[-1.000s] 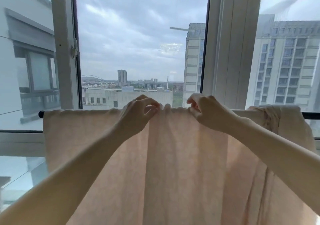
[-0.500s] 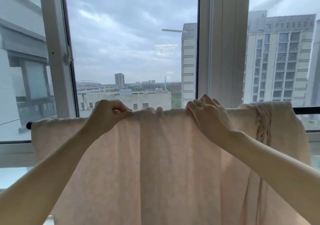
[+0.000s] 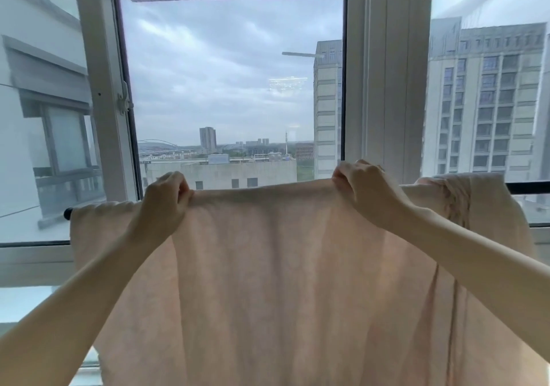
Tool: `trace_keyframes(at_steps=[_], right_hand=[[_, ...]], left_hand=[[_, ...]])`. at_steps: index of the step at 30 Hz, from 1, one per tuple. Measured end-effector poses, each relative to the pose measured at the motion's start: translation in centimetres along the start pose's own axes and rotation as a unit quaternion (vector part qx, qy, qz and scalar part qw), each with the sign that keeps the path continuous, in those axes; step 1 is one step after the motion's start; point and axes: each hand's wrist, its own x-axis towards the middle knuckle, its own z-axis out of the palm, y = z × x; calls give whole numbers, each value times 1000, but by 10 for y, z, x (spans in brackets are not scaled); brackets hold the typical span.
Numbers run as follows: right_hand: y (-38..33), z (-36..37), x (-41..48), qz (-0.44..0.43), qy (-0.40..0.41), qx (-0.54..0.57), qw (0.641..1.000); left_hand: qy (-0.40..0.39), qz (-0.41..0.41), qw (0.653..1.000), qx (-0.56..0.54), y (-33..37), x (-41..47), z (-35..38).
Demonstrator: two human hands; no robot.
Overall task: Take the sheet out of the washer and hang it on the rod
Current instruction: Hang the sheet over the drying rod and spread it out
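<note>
A pale pink sheet (image 3: 268, 266) hangs draped over a black rod (image 3: 526, 187) that runs across the window at chest height. My left hand (image 3: 165, 204) pinches the sheet's top fold left of centre. My right hand (image 3: 367, 192) grips the same fold to the right. Between the hands the top edge is pulled flat. At the right end the cloth is bunched into a twisted clump (image 3: 455, 201). The rod's left tip (image 3: 68, 213) pokes out beyond the sheet; the rest of it is covered.
A large window with white frames (image 3: 387, 88) stands right behind the rod, with a handle (image 3: 123, 99) on the left post. Buildings and grey sky lie beyond the glass. A white sill (image 3: 32, 260) runs below at the left.
My hands have moved apart along the rod, the left hand sliding leftward and the right hand rightward. The folds between them have been smoothed out.
</note>
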Motion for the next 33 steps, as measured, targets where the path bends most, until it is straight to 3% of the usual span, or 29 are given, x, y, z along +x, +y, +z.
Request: trace_keyframes(at_steps=[5, 8, 10, 14, 19, 26, 33], right_hand=[[9, -6, -3, -19, -20, 48, 998], [13, -8, -3, -15, -20, 44, 999], [9, -3, -1, -20, -13, 30, 999], [-14, 12, 12, -32, -32, -11, 999], [-10, 4, 7, 14, -43, 60, 997], [33, -23, -23, 58, -45, -10, 997], [45, -27, -30, -11, -18, -62, 998]], left_hand=[[-46, -35, 994, 91, 27, 6, -13], [-68, 56, 996, -17, 62, 7, -10], [-123, 81, 986, -83, 88, 13, 0], [-227, 117, 960, -115, 130, 32, 26], [-157, 118, 972, -131, 129, 33, 41], [-57, 112, 983, -132, 107, 25, 38], [-44, 108, 984, -136, 100, 22, 34]])
